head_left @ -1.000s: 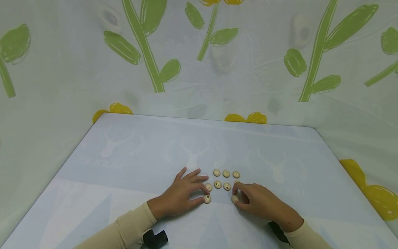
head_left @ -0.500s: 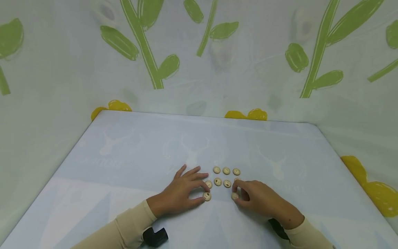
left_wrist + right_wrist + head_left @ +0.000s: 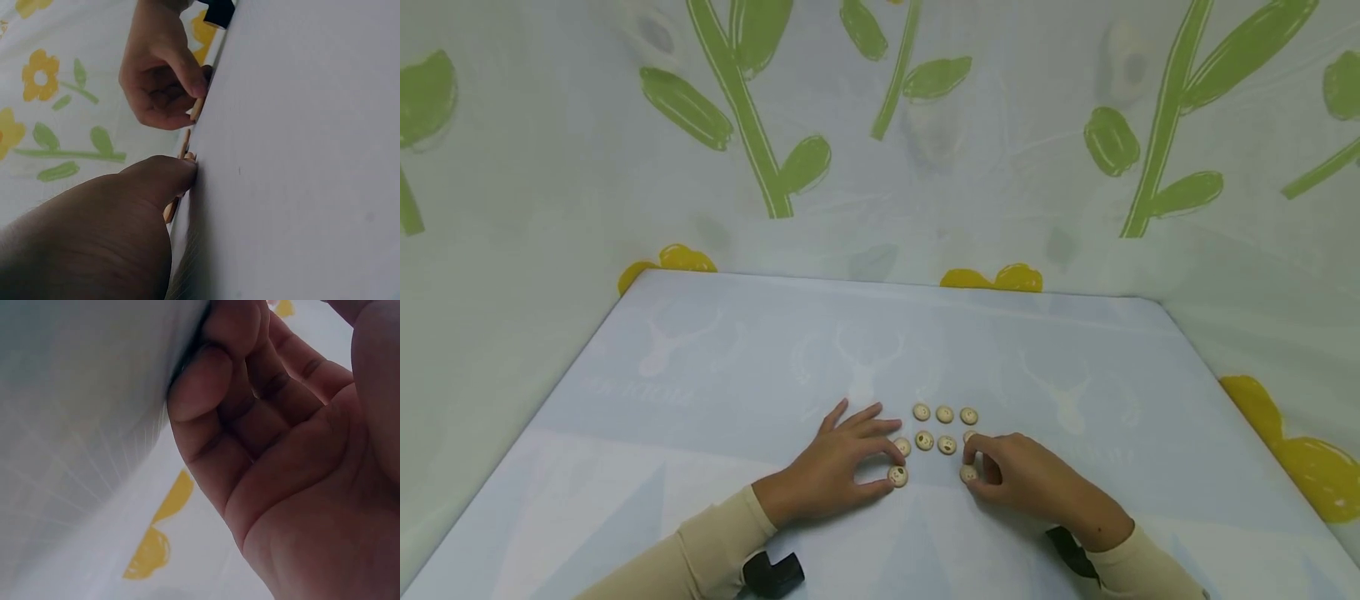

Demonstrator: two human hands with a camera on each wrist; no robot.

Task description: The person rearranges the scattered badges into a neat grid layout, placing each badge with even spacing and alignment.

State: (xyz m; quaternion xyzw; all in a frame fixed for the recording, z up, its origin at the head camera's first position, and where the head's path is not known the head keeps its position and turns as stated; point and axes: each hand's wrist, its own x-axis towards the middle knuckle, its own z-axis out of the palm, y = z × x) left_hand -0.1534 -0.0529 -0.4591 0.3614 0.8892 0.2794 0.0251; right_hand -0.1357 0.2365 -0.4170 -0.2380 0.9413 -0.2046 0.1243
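In the head view my left hand [image 3: 835, 471] pinches a small round wooden disc with a printed face [image 3: 898, 476] between thumb and index finger, its other fingers spread over the table. To the right, my right hand [image 3: 1026, 483] grips a similar disc [image 3: 968, 473] at the near end of the group. The left wrist view shows this right-hand disc [image 3: 197, 109] standing on a slant between finger and thumb. In the right wrist view the curled fingers [image 3: 200, 384] hide the disc. Another disc [image 3: 902, 447] lies close by the left index fingertip.
Three discs form a back row, the middle one [image 3: 944, 414] between its neighbours. Below it runs a second row, including a dark-marked disc [image 3: 924, 441] and one partly covered by the right hand [image 3: 971, 436]. A pale patterned cloth covers the table [image 3: 737, 350]; a flowered curtain [image 3: 1000, 167] hangs behind.
The head view has tilted slightly. Both hands keep their grips in nearly the same places, and the disc in the right hand has shifted a hair to the right.
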